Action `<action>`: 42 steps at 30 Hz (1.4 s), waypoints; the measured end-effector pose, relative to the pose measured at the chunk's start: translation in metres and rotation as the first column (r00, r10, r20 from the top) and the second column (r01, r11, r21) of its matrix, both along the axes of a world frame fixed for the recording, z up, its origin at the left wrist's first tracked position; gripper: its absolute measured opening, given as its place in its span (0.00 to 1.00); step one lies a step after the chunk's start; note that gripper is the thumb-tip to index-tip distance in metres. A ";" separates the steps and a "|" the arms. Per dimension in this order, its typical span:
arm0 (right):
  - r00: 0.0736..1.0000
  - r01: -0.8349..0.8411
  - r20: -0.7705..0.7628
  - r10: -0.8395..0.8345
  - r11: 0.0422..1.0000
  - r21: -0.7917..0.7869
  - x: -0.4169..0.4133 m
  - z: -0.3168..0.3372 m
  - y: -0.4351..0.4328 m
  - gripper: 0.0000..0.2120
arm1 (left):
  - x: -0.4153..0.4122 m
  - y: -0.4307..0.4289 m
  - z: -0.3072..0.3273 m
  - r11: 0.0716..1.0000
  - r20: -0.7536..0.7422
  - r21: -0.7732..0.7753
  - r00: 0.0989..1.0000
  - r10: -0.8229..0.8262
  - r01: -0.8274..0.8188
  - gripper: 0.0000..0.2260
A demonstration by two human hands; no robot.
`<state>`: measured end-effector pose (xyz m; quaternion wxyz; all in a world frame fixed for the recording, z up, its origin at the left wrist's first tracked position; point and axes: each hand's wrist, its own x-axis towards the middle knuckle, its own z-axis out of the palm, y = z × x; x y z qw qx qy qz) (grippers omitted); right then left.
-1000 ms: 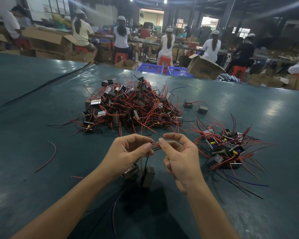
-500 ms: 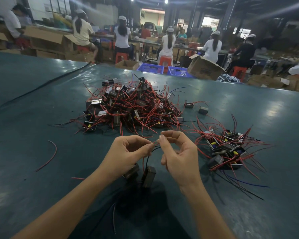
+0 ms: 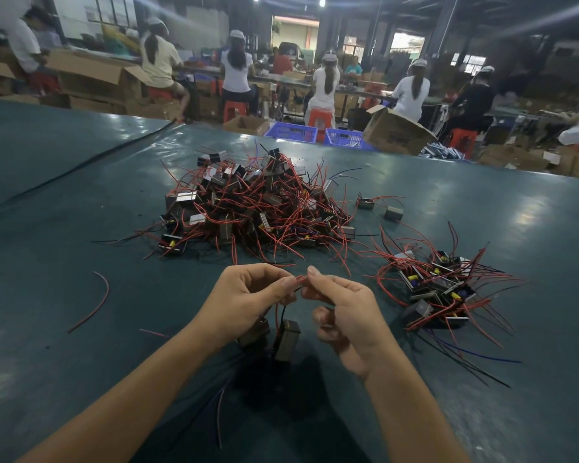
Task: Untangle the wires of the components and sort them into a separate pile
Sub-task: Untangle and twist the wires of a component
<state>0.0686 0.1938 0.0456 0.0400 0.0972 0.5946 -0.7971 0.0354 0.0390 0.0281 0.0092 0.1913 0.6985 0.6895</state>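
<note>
I am seeing left hand and right hand at centre frame, fingers pinching one red wire; two components are hanging beneath.

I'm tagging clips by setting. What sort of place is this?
Probably an electronics assembly workshop: a pile of wired components lies on a large green table, workers in white caps sit at benches behind, and cardboard boxes stand around.
</note>
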 end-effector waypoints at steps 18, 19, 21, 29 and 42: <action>0.833 0.412 -0.553 0.011 0.656 0.633 -0.006 -0.026 -0.004 0.15 | 0.007 0.001 -0.003 0.914 -0.529 -0.256 0.837 0.139 -0.313 0.02; 0.830 0.420 -0.557 0.011 0.646 0.638 -0.006 -0.026 -0.004 0.15 | 0.007 0.002 -0.003 0.909 -0.546 -0.266 0.828 0.131 -0.320 0.02; 0.793 0.443 -0.607 0.060 0.627 0.641 -0.004 -0.023 -0.002 0.12 | 0.007 0.001 -0.002 0.916 -0.524 -0.263 0.842 0.128 -0.303 0.02; 0.585 0.621 -0.746 0.317 0.416 0.664 0.000 -0.018 0.008 0.06 | 0.001 -0.002 0.005 0.990 -0.108 -0.132 0.993 0.043 -0.058 0.06; 0.519 0.570 -0.809 0.275 0.594 0.568 -0.007 -0.020 0.013 0.07 | 0.004 -0.005 0.013 0.997 0.076 -0.041 0.995 -0.067 0.070 0.06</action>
